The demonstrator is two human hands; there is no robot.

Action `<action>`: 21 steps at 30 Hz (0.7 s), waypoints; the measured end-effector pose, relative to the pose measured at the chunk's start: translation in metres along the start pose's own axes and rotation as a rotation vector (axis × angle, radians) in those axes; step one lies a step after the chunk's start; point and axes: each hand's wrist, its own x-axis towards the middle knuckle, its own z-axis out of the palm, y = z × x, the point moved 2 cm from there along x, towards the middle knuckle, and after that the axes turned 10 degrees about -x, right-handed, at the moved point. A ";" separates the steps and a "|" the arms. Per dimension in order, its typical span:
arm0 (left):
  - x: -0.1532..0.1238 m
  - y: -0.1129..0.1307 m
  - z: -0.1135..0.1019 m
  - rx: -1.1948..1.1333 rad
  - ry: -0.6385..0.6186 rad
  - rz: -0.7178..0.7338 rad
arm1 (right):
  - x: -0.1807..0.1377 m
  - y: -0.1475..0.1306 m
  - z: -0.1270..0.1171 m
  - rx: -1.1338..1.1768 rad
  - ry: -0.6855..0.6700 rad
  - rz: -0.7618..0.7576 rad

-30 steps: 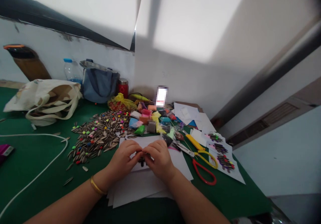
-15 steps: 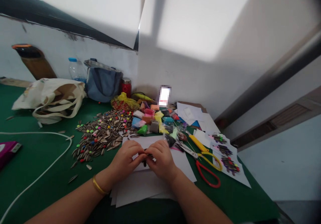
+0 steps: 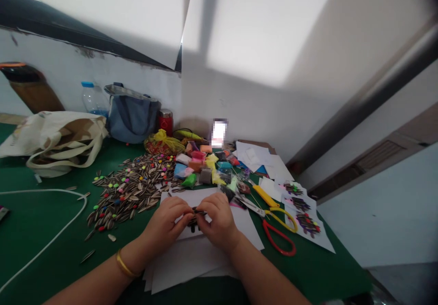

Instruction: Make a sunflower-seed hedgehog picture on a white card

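Over a stack of white paper, my left hand and my right hand meet with bent, pinching fingers. Between their fingertips is a dark striped sunflower seed, mostly covered by the fingers. Just below it, more dark seeds lie on the top sheet, partly hidden by my hands. To the left spreads a large heap of striped sunflower seeds dotted with small coloured balls. Small bags of coloured clay lie beyond my hands.
Scissors with red and yellow handles and a yellow utility knife lie at right. Further right, sheets carry seed-and-ball pieces. At the back stand a blue bag, a red flask and a lit phone. A white cable curves at left.
The whole scene has shifted left a little as the view turned right. My fingertips have parted slightly, and more of the dark seeds between them shows.
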 end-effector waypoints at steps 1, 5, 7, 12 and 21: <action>0.000 0.000 -0.001 0.003 0.010 -0.006 | 0.003 0.005 -0.004 0.006 0.038 0.054; 0.000 -0.001 -0.003 0.002 0.014 -0.035 | 0.019 0.029 -0.022 -0.028 0.208 0.326; 0.001 -0.001 -0.003 0.003 0.010 -0.039 | 0.024 0.034 -0.026 -0.055 0.253 0.346; 0.002 -0.003 -0.003 0.027 0.035 -0.036 | 0.015 0.026 -0.018 -0.018 0.105 0.223; 0.005 -0.013 -0.011 0.133 0.076 -0.112 | 0.005 0.065 -0.029 -0.248 0.059 0.345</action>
